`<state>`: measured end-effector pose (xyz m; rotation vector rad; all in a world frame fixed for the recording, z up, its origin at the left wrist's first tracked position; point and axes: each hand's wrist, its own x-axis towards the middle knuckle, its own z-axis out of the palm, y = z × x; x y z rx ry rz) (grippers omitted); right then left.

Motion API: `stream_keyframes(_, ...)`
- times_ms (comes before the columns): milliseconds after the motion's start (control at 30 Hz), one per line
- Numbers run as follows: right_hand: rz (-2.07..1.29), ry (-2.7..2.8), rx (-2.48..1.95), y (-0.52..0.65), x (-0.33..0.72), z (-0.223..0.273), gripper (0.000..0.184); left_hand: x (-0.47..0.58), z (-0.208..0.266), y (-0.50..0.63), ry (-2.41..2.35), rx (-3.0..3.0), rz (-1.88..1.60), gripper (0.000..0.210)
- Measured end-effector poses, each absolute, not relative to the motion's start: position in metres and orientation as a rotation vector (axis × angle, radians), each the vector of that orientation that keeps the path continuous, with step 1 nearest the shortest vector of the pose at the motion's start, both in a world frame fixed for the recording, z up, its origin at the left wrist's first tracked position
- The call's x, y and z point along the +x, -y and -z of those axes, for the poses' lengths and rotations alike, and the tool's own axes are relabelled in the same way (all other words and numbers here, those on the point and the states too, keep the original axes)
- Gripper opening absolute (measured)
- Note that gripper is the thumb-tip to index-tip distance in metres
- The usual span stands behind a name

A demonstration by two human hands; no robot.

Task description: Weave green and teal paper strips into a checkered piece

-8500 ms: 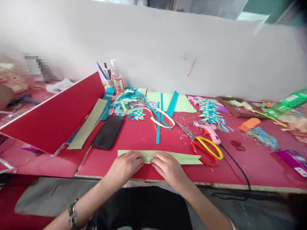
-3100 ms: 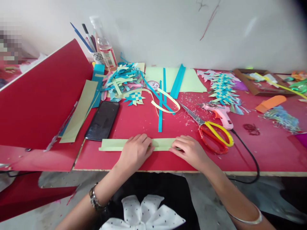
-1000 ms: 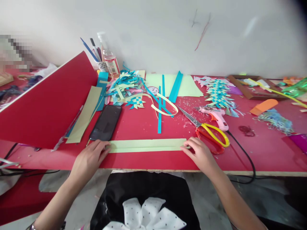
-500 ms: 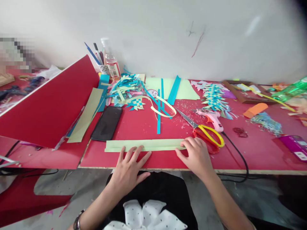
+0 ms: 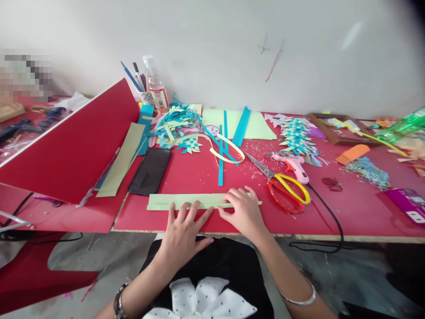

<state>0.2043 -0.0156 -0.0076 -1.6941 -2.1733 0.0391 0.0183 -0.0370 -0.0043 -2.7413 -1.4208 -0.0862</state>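
A long pale green paper strip [image 5: 186,200] lies crosswise near the table's front edge, with a narrow fold along its near side. My left hand [image 5: 184,230] rests flat with fingers spread, fingertips pressing on the strip's near edge left of its middle. Just right of it, my right hand [image 5: 244,212] has its fingers bent over the folded edge, the thumb on the near side and the index finger across the paper. The strip's right end sticks out past that hand. Part of the fold under my right fingers is hidden.
Behind the strip lie a black phone [image 5: 150,170], scissors [image 5: 274,175] with yellow and red handles, and a pink glue gun [image 5: 295,166] with its cord. Blue strips [image 5: 221,159], a scrap heap [image 5: 175,122] and a woven paper piece [image 5: 295,136] lie farther back. A red board [image 5: 79,146] leans at left.
My right hand has slid left along the folded edge, from the strip's right end toward my left hand, uncovering that end. My left hand remains spread on the paper.
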Motion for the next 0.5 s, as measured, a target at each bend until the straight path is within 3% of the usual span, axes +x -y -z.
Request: stream_keyframes(500,-0.008,2.064,-1.783,0.027,0.257,0.011,0.013,0.018,0.002,0.037,1.443,-2.745,0.056,0.064)
